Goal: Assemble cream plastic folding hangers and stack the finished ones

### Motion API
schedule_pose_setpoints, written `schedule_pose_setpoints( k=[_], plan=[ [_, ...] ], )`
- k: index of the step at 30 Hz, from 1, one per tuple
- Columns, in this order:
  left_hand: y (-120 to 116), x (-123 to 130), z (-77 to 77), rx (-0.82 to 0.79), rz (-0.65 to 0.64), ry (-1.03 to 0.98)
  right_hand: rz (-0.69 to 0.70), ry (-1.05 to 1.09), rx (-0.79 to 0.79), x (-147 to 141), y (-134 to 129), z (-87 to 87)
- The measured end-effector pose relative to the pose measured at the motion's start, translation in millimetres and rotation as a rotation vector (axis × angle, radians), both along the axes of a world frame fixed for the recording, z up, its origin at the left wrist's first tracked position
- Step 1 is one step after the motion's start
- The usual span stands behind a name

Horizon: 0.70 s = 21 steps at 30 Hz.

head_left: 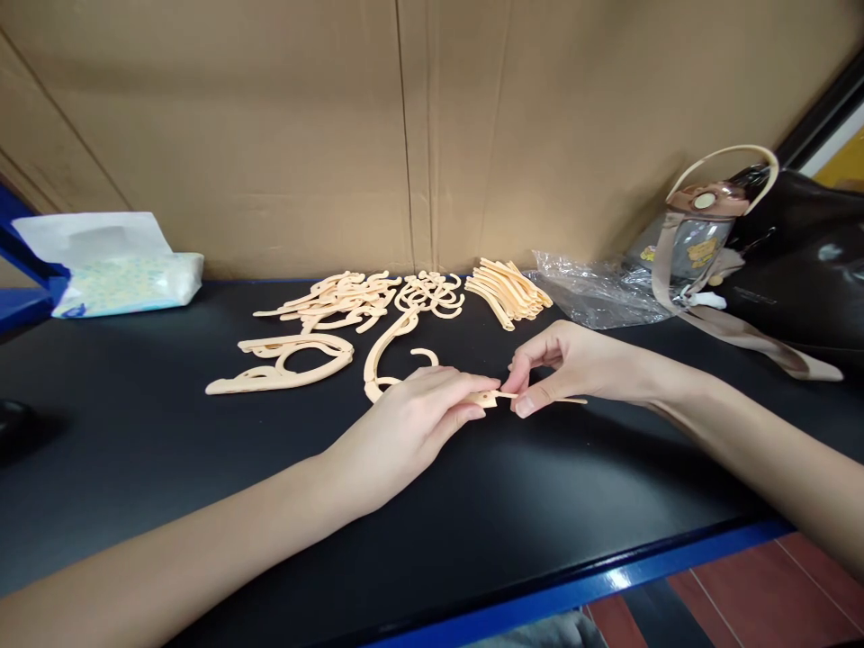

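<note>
My left hand is closed over a cream plastic folding hanger low over the black table. The hanger's curved arm and a hook show beyond my fingers; its middle is hidden under my palm. A flat end with a small hole sticks out between thumb and fingers. Against that end my right hand pinches a thin cream strip, whose free tail points right. Whether strip and hanger are joined cannot be made out.
A folded hanger lies left. Behind are piles of hanger arms, hooks and straight strips. A tissue pack stands far left. Plastic wrap, a strapped bottle and a black bag sit right. Cardboard rises behind.
</note>
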<state>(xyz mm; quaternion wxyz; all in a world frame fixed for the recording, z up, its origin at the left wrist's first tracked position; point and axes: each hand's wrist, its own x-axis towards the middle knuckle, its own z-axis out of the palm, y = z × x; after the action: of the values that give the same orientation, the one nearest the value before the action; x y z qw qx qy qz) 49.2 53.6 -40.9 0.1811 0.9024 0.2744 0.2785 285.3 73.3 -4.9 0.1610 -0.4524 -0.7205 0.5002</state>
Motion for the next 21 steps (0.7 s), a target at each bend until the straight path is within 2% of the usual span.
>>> schedule_pose_setpoints(
  k=[6, 13, 21],
  plan=[
    [-1, 2, 1.5, -0.081, -0.004, -0.003, -0.022, 0.040, -0.012, -7, -4, -2.8],
    [-1, 6, 3.3, -0.116, -0.001, 0.025, 0.052, 0.006, 0.069, -8, -6, 0.4],
    [-1, 5, 4.2, -0.056, -0.013, 0.021, 0.058, -0.126, 0.039, 1, -3, 7.4]
  ],
)
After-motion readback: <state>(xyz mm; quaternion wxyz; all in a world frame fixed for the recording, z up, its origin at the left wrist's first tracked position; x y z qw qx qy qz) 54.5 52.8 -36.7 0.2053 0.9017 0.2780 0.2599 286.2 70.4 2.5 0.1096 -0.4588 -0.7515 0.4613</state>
